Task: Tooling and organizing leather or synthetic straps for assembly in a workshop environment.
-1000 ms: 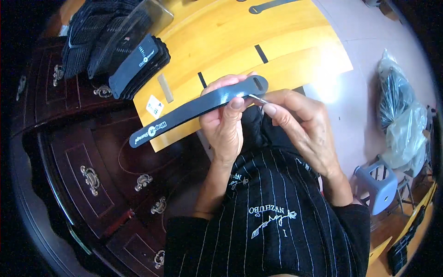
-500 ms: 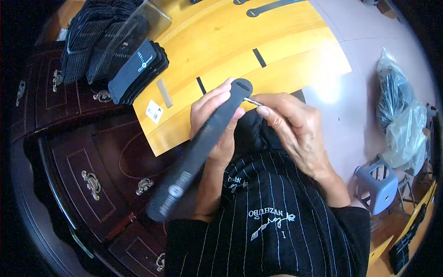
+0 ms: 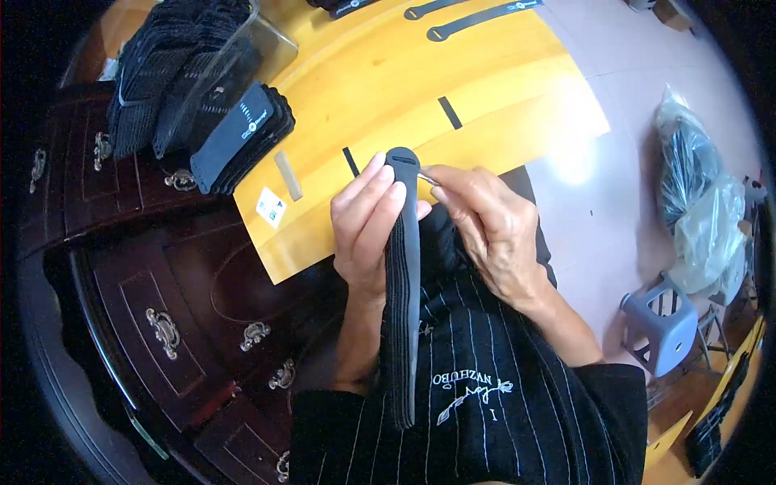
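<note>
My left hand (image 3: 365, 222) is closed around a stack of dark grey straps (image 3: 402, 323), just under their round slotted head. The stack hangs down toward my apron, its layered edges showing. My right hand (image 3: 499, 238) pinches a thin metal tool (image 3: 428, 177) between thumb and forefinger. The tool's tip is at the right edge of the strap head; whether it touches cannot be made out. Fingers hide most of the tool, so its exact kind does not show.
A yellow wooden table (image 3: 364, 93) carries a strap pile (image 3: 242, 133), loose straps (image 3: 477, 23), dark strips (image 3: 450, 113), a tan strip (image 3: 287, 175) and a sticker (image 3: 271, 208). Dark drawers (image 3: 133, 311) stand left. A blue stool (image 3: 667, 327) and a plastic-wrapped bundle (image 3: 703, 210) are right.
The strap stack has swung from slanting down-left to nearly upright, turning its layered edge into view. Both hands have shifted slightly left, the right one still pinching the metal tool.
</note>
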Tool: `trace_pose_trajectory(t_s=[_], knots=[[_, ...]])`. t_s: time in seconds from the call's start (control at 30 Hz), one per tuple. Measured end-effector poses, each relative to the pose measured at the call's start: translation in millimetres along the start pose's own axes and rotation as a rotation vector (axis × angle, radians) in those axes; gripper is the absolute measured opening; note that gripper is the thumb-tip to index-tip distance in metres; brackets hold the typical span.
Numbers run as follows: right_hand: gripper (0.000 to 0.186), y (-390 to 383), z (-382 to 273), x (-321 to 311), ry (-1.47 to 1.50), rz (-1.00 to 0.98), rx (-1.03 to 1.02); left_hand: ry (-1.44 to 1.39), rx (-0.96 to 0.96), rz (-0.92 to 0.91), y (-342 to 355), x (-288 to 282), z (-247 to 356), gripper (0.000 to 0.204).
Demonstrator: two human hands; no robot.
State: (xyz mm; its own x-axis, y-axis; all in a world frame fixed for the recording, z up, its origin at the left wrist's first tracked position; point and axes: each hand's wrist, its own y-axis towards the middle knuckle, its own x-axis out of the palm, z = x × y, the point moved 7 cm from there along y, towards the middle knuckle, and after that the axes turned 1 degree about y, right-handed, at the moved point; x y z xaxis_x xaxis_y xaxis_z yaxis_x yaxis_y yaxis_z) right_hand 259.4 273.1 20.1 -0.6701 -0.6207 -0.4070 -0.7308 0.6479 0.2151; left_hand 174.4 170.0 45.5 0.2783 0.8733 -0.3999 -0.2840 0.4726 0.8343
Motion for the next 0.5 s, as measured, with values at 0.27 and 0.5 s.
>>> trace_pose_trajectory(t_s=[0.27, 0.5], knots=[[0.019, -2.9, 29.2, 22.7, 0.8, -0.167, 0.501, 0.058, 0.045, -0.062, -0.8, 2.6, -4.3, 0.037], [0.018, 8.5, 19.8, 6.4, 0.393, -0.026, 0.134, 0.037, -0.001, -0.114, 0.1, 3.5, -5.9, 0.037]])
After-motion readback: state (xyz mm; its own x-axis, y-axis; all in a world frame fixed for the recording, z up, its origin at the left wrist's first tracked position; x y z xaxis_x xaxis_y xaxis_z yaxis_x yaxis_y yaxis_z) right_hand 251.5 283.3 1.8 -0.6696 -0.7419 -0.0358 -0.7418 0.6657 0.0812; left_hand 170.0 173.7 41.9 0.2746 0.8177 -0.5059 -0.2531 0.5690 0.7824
